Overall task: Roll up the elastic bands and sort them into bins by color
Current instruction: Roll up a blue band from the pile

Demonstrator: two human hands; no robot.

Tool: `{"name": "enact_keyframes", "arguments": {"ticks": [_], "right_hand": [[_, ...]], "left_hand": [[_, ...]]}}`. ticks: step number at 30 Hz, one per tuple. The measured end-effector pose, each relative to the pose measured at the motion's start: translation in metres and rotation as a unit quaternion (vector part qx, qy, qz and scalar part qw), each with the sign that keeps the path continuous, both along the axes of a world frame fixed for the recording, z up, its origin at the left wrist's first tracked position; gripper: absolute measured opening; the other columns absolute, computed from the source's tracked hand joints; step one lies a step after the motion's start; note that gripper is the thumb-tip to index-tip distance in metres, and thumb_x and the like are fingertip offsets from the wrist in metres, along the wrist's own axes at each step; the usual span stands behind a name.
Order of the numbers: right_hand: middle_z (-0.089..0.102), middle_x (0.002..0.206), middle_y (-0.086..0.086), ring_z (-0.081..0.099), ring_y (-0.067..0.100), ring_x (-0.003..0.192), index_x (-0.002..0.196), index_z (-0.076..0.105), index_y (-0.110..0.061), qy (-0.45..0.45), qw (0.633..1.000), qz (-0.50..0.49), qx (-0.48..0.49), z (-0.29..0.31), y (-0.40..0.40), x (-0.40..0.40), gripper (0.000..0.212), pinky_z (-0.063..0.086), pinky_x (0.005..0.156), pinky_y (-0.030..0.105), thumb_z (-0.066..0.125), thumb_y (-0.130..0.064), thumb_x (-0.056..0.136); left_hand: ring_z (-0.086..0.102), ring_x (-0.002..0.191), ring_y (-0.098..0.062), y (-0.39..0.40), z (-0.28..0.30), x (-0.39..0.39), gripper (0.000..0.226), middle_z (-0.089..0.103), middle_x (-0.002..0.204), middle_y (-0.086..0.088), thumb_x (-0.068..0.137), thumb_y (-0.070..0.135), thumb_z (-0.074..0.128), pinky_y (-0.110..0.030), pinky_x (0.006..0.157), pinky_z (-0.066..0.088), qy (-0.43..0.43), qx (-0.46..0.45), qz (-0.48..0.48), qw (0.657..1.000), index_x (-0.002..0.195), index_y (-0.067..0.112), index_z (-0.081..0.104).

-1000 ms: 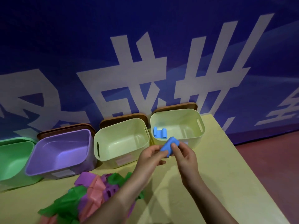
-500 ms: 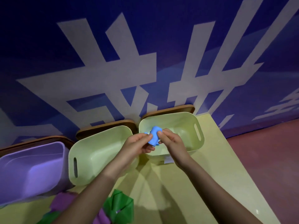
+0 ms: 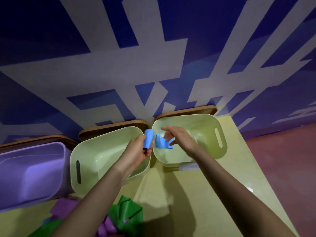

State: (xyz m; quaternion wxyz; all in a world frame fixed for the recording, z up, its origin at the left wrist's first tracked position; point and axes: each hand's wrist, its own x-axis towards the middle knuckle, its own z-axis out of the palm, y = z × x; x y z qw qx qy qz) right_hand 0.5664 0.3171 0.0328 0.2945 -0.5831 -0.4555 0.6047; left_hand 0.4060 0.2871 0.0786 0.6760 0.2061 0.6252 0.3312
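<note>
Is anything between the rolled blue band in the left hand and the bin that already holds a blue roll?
Only the right hand, open above the right-hand bin, partly over its opening. The left hand holds the rolled blue band at that bin's left rim; another blue roll lies inside.

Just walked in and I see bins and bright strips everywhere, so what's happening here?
A person is sorting rolled elastic bands into bins. The left hand grips a rolled blue band above the gap between two pale green bins, next to the right-hand bin. That bin already holds another blue band. The right hand hovers open over it, holding nothing. The middle green bin and purple bin look empty. Green and purple bands lie heaped on the yellow table.
</note>
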Motion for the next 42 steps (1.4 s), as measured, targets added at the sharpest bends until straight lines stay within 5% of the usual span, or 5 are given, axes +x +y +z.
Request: {"name": "enact_keyframes", "arguments": {"ticks": [9,19,28,37,42], "right_hand": [[0.063,0.11,0.02,0.061,0.032,0.103,0.111,0.062,0.001,-0.375,0.918,0.08,-0.103,-0.056,0.05,0.002,0.026,0.045,0.077,0.031,0.054,-0.015,0.092],[0.061,0.111,0.014,0.06,0.028,0.107,0.116,0.059,-0.002,-0.397,0.908,0.078,-0.108,-0.067,0.05,-0.024,0.039,0.05,0.09,0.032,0.064,-0.025,0.085],[0.042,0.056,0.006,0.039,0.016,0.046,0.061,0.047,-0.006,-0.24,0.966,0.015,-0.093,-0.004,0.024,-0.005,0.025,0.031,0.044,0.022,0.056,-0.011,0.084],[0.039,0.066,0.002,0.039,0.012,0.059,0.073,0.045,-0.015,0.154,0.987,0.044,-0.011,0.124,-0.066,-0.009,0.015,0.037,0.052,0.02,0.056,-0.016,0.082],[0.055,0.065,-0.003,0.053,0.008,0.06,0.078,0.056,-0.015,0.078,0.994,0.054,0.052,0.146,-0.113,-0.032,0.01,0.044,0.057,0.021,0.059,-0.011,0.086]], "left_hand": [[0.041,0.062,-0.016,-0.014,-0.009,-0.013,0.015,0.05,0.074,-0.01,0.1,0.012,0.044,-0.024,0.06,0.036,-0.032,0.055,0.046,0.997,0.098,0.002,0.055],[0.052,0.062,-0.018,-0.022,-0.018,-0.015,0.018,0.056,0.075,-0.011,0.1,0.009,0.043,-0.022,0.056,0.045,-0.031,0.011,0.063,0.997,0.086,0.007,0.053],[0.053,0.05,-0.011,-0.042,0.0,-0.023,0.02,0.059,0.072,-0.007,0.101,0.009,0.037,-0.02,0.054,0.04,-0.048,0.09,0.048,0.994,0.095,0.008,0.056],[0.069,0.072,-0.03,-0.103,0.028,-0.013,0.022,0.066,0.075,-0.013,0.1,0.007,0.033,-0.035,0.064,0.056,-0.276,-0.015,0.126,0.953,0.093,0.002,0.053],[0.061,0.099,-0.045,-0.141,0.055,-0.026,0.03,0.065,0.107,-0.029,0.095,0.006,0.033,-0.057,0.081,0.054,-0.408,0.026,0.175,0.896,0.109,-0.009,0.055]]}}
